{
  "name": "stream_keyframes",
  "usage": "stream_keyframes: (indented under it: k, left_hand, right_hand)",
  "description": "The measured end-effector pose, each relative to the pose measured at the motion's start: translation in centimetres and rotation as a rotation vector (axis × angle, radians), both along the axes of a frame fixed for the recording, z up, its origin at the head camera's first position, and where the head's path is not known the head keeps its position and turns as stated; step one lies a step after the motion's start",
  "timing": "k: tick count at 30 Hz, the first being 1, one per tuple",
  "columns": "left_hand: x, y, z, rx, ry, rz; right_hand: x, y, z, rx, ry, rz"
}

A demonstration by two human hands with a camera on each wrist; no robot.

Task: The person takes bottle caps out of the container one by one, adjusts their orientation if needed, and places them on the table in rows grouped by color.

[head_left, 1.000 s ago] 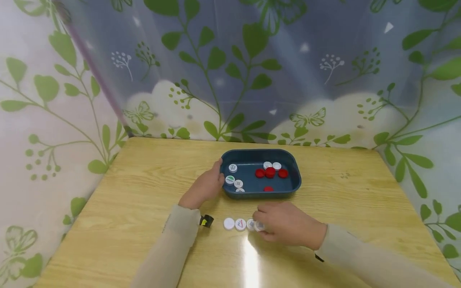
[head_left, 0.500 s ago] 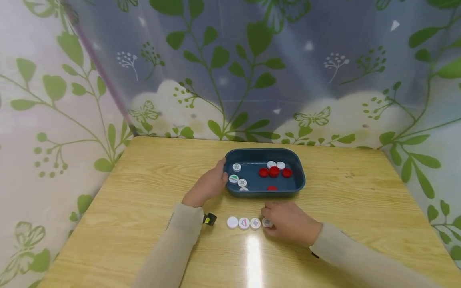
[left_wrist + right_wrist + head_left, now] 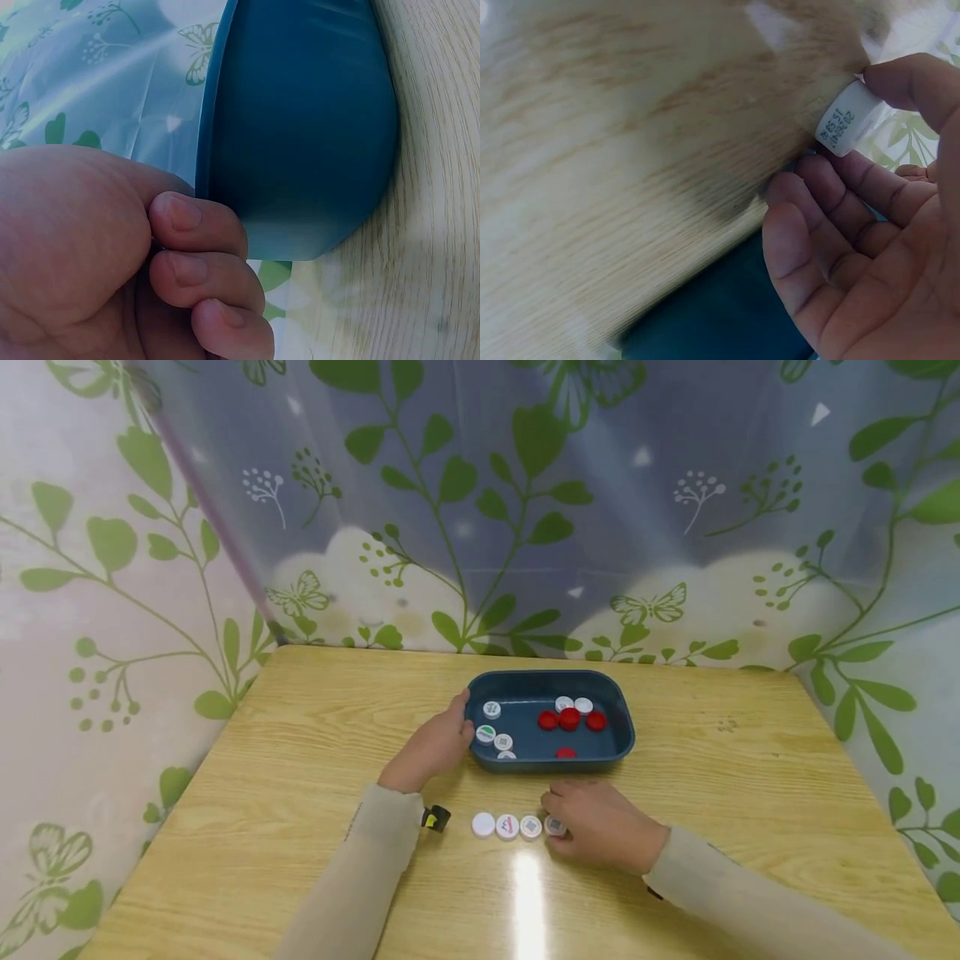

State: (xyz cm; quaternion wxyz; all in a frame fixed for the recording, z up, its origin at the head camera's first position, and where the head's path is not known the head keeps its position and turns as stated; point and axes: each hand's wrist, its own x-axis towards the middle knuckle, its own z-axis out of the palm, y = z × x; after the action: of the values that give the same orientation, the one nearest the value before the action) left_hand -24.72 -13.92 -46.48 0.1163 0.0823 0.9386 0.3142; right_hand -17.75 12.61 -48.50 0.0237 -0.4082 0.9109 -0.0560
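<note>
My left hand point(image 3: 431, 745) grips the left end of a dark blue tray point(image 3: 555, 766), thumb over the rim and fingers curled outside, as the left wrist view shows. In front of the tray my right hand point(image 3: 606, 827) pinches a white bottle cap point(image 3: 849, 120) between thumb and index finger. Printed characters show on the cap's side, and its top carries a grey square mark. Left of it on the table lie three more caps in a row: a plain white cap point(image 3: 483, 824), one with a red and blue print point(image 3: 507, 826), and one with a grey square point(image 3: 531, 827).
Inside the tray, several white caps point(image 3: 486, 735) lie at the left, with several red caps point(image 3: 570, 719) and two white caps point(image 3: 583, 706) towards the right. The wooden table point(image 3: 337, 710) meets a leaf-patterned curtain point(image 3: 480, 527) at its back edge.
The right hand has moved the pinched cap slightly right, from overlapping the third cap to the right end of the row. The left hand keeps its grip on the tray. The head view shifted slightly.
</note>
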Motion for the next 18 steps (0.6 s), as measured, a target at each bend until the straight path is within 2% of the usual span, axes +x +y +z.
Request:
stream_keyframes:
  k: [6,10,14,16,18]
  left_hand:
    - [0.0,-0.2,0.3,0.003,0.003,0.007]
    - [0.0,-0.3,0.2,0.017,0.004,0.012]
    - [-0.1,-0.3,-0.2,0.021,-0.007,0.000]
    - [-0.2,-0.3,-0.3,0.019,-0.011,-0.004]
    - [-0.2,-0.3,-0.3,0.015,-0.008,-0.004]
  right_hand:
    - [0.0,-0.4,0.4,0.004,-0.008,-0.003]
    - [0.0,-0.5,1.1,0.030,-0.028,-0.041]
    - [-0.2,-0.4,3.3,0.050,-0.045,-0.094]
    - [-0.9,-0.2,4.6,0.026,-0.013,-0.112]
    - [-2.3,0.2,6.0,-0.017,0.027,-0.142]
